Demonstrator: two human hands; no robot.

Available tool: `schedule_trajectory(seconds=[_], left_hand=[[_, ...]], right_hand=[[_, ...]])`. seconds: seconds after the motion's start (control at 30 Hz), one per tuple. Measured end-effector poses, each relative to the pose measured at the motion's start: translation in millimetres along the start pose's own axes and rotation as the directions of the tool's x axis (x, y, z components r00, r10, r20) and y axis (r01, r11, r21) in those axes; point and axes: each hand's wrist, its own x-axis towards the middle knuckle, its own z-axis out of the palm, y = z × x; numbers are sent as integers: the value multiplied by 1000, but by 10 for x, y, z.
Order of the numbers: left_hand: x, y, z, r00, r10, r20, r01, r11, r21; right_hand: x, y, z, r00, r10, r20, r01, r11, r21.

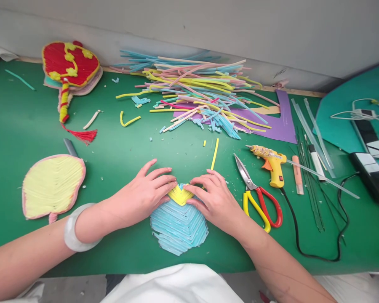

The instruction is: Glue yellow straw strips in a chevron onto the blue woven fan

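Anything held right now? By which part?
The blue piece, by the yellow V-shaped strips at its far end: left hand on their left side, right hand on their right. Pinched or just pressed, can't tell.

You face a pale grey wall [255, 33] across the top of the frame — a green tabletop [113, 147] spans the middle — and grey floor [90, 288] shows at the lower left.

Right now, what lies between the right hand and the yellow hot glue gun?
In the head view, scissors lie between the right hand and the hot glue gun.
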Motion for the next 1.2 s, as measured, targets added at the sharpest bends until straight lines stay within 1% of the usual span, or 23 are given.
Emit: schedule_trajectory(seconds=[0.33,0.43,0.53,0.63,0.7,0.77,0.87,1.0,1.1,1.2], left_hand=[[8,7,-4,1000,2,11,-2,1000,7],[-20,17,-29,1000,-7,6,7,1000,8],[-52,31,-99,999,-14,-32,13,1000,-3],[-98,61,-179,992,-34,-125,33,999,-4],[-146,95,-213,979,-60,-195,59,998,-11],[-209,141,-224,963,-92,-253,87,996,-31],[-307,219,-205,930,-164,-328,140,986,-94],[-379,313,-148,868,-273,-415,201,957,-208],[-376,370,-90,832,-358,-425,259,927,-273],[-357,408,-29,820,-414,-396,298,898,-324]], right_hand=[[-2,-2,-3,1000,3,1,-3,1000,1],[-1,6,-21,1000,-6,-21,7,1000,24],[1,25,-49,996,-3,-88,7,999,49],[4,50,-76,977,29,-213,-10,996,89],[6,64,-89,956,51,-290,-14,992,127],[5,72,-97,938,71,-338,-16,987,162],[-3,76,-104,920,100,-379,-26,980,195],[-20,82,-98,906,113,-408,-36,981,190],[-33,99,-82,905,104,-413,-36,985,168],[-43,126,-61,906,87,-414,-39,991,125]])
